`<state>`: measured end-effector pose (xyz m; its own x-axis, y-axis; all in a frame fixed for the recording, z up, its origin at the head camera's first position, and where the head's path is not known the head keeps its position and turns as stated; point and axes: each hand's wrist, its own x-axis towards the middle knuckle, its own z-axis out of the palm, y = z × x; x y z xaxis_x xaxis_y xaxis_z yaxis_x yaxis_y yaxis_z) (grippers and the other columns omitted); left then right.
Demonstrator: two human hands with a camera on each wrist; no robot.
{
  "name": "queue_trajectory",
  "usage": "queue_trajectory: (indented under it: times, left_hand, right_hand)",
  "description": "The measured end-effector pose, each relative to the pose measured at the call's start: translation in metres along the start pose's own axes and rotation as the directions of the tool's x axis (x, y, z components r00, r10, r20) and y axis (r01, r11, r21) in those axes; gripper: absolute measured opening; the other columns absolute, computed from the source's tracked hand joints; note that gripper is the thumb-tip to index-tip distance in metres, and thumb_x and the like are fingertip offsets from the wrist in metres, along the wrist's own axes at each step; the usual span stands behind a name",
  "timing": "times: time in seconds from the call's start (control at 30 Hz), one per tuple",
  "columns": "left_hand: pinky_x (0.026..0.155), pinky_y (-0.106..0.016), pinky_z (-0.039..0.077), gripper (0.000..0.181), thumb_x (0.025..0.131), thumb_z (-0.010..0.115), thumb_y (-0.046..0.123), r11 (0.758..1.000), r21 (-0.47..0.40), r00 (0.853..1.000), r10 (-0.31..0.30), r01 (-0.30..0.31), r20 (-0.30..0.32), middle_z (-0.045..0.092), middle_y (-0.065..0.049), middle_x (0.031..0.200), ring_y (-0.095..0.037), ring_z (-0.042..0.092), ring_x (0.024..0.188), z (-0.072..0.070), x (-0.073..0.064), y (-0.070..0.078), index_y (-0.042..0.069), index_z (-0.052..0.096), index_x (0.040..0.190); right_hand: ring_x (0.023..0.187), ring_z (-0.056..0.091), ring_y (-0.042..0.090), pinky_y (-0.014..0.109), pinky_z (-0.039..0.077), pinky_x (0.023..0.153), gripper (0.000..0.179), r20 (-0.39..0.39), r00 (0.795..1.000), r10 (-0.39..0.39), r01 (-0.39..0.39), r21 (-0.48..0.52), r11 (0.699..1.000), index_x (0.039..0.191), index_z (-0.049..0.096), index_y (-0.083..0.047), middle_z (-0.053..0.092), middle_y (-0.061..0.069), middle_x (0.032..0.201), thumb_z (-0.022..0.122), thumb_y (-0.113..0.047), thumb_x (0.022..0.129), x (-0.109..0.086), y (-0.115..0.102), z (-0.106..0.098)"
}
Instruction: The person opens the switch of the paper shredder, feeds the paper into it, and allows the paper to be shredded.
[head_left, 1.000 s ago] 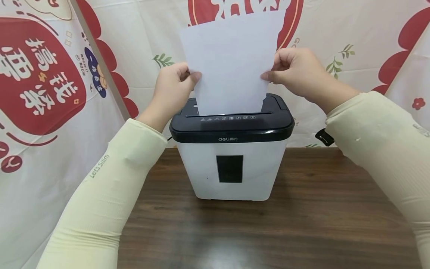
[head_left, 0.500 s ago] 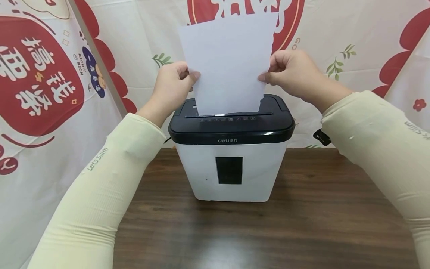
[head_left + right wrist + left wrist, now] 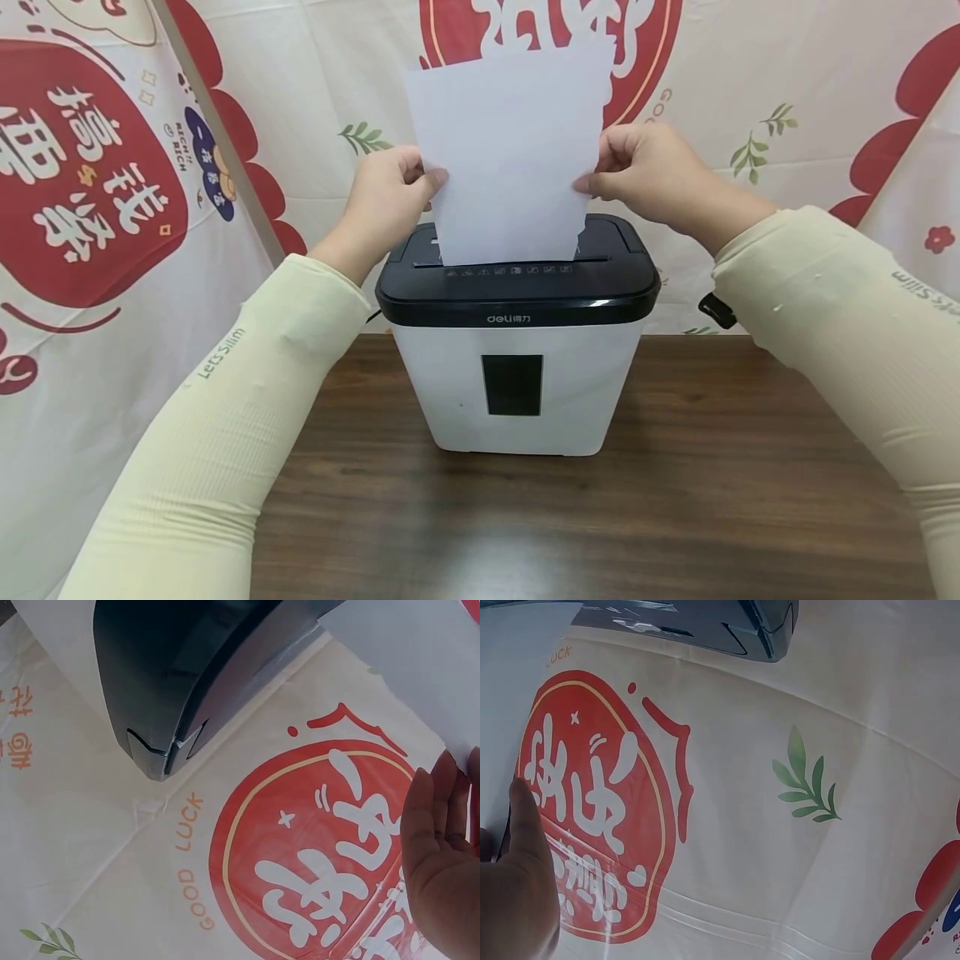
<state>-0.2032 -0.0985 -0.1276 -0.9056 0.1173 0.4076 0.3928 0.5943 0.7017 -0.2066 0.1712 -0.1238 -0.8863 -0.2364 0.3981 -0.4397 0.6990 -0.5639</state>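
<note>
A white sheet of paper (image 3: 510, 158) stands upright over the paper shredder (image 3: 517, 292), its lower edge at the slot in the black top. Whether that edge has entered the slot I cannot tell. My left hand (image 3: 390, 196) pinches the sheet's left edge between thumb and fingers. On the opposite edge, my right hand (image 3: 652, 179) pinches it at about the same height. The right edge looks slightly torn near the bottom. In the left wrist view, part of the left hand (image 3: 521, 877) meets the paper; the right wrist view has the right hand (image 3: 442, 862) at the sheet's edge.
The shredder has a white bin with a dark window (image 3: 513, 385) and stands on a brown wooden table (image 3: 525, 517). Printed cloth (image 3: 315, 100) hangs close behind it, and another printed panel (image 3: 82, 450) is at the left. A dark cord shows at the shredder's left.
The paper has come down a little in view and its top right corner has shifted left. My right hand has moved slightly left and down; both hands keep their pinch.
</note>
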Motion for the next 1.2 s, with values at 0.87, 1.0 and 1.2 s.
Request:
queue_trajectory:
  times: [0.87, 1.0, 1.2]
  left_hand:
    - [0.074, -0.025, 0.046, 0.022, 0.098, 0.054, 0.014, 0.998, 0.05, 0.997, -0.029, 0.025, 0.068, 0.066, -0.01, 0.101, -0.019, 0.06, 0.082, 0.004, 0.004, -0.012, 0.003, 0.068, 0.111]
    - [0.07, -0.026, 0.042, 0.022, 0.098, 0.054, 0.015, 0.997, 0.069, 0.997, -0.033, 0.028, 0.074, 0.067, -0.011, 0.1, -0.019, 0.059, 0.082, 0.005, 0.004, -0.015, 0.003, 0.068, 0.111]
    - [0.072, -0.027, 0.043, 0.025, 0.098, 0.054, 0.015, 0.994, 0.099, 0.994, -0.047, 0.037, 0.102, 0.067, -0.011, 0.104, -0.02, 0.059, 0.085, 0.006, 0.003, -0.016, 0.005, 0.066, 0.118]
  right_hand:
    - [0.083, 0.054, 0.022, 0.029, 0.044, 0.065, 0.019, 0.121, 0.992, 0.034, -0.025, -0.075, 0.997, 0.093, 0.065, 0.0, 0.067, 0.012, 0.083, 0.07, -0.018, 0.089, 0.007, 0.003, 0.007]
    - [0.082, 0.054, 0.023, 0.028, 0.045, 0.064, 0.019, 0.129, 0.991, 0.031, -0.02, -0.087, 0.996, 0.093, 0.065, 0.0, 0.067, 0.013, 0.082, 0.069, -0.018, 0.089, 0.007, 0.003, 0.008]
    - [0.082, 0.054, 0.024, 0.03, 0.045, 0.064, 0.021, 0.156, 0.987, 0.044, -0.027, -0.113, 0.993, 0.09, 0.064, 0.0, 0.067, 0.014, 0.083, 0.071, -0.02, 0.088, 0.01, 0.003, 0.009]
